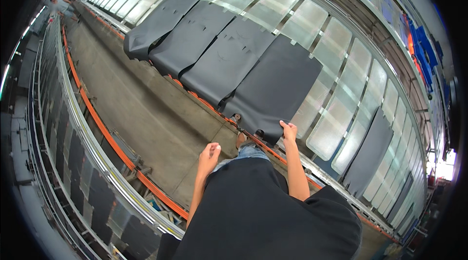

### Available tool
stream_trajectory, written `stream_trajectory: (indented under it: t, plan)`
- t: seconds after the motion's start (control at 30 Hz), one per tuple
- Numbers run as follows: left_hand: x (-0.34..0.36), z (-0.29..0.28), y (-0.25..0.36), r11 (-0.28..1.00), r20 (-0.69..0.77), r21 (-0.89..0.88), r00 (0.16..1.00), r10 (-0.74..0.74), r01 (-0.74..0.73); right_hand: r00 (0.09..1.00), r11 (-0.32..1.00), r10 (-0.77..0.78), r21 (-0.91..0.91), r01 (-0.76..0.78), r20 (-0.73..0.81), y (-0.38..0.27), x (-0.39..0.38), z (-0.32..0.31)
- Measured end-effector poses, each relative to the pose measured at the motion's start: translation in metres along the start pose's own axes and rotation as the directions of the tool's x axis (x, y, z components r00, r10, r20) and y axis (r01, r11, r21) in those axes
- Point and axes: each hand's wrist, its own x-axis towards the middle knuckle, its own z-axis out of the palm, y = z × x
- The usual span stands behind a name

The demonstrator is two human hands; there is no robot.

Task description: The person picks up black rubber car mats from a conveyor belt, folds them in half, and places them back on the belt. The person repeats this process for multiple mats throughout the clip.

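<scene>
Grey sheet (285, 79) in the right hand (289, 130): the thumb is pressing on top of the sheet's edge near its close right corner, the hand is pinching that edge, and the other fingers are partly hiding from view.
Left hand (209, 155): its fingers are curling closed, showing nothing in them, and it is hovering over the walkway (161, 128), clear of the table's near edge.
Sheet's place: it is lying across the near edge of the long table (332, 130) of pale panels, its close end bending down over that edge.
Black fitting (237, 116): it is sitting at the near edge, just beside the sheet's close left corner.
Orange rail (200, 98): it is running along the table's near edge, standing between the person's legs and the sheets.
Three more grey sheets (204, 40): they are lying leftward in a row, their close ends sagging and curling over the near edge.
Separate dark sheet (373, 148): it is lying farther right, slanting across the panels.
Opposite rack (100, 201): it is curving along the walkway's other side behind a second orange rail (100, 123).
Person (62, 5): someone is standing at the walkway's far end.
</scene>
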Motion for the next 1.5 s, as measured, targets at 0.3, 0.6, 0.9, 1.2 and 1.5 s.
stream_trajectory:
  t: [0.3,0.6,0.9,1.2,1.5]
  plan:
    - [0.142,-0.049,0.023,0.997,-0.042,-0.019,0.996,0.079,-0.08,0.945,0.939,-0.176,0.335,0.077,0.275,-0.198,-0.118,-0.008]
    - [0.276,-0.135,0.027,0.979,-0.206,0.0,0.958,0.198,-0.202,0.848,0.819,-0.53,0.266,0.508,0.013,-0.303,-0.18,-0.024]
    - [0.421,-0.276,0.003,0.992,-0.367,0.0,0.923,0.116,-0.125,0.935,0.926,-0.226,0.238,0.294,-0.274,-0.168,-0.156,-0.033]
    - [0.379,-0.21,0.165,0.92,0.447,-0.278,0.81,0.379,-0.277,0.247,0.341,-0.939,-0.573,0.746,-0.238,-0.326,-0.29,0.061]
    - [0.322,-0.203,0.292,0.559,0.855,-0.518,0.375,0.359,0.647,0.765,0.565,-0.611,0.563,0.603,-0.206,-0.362,-0.391,0.145]
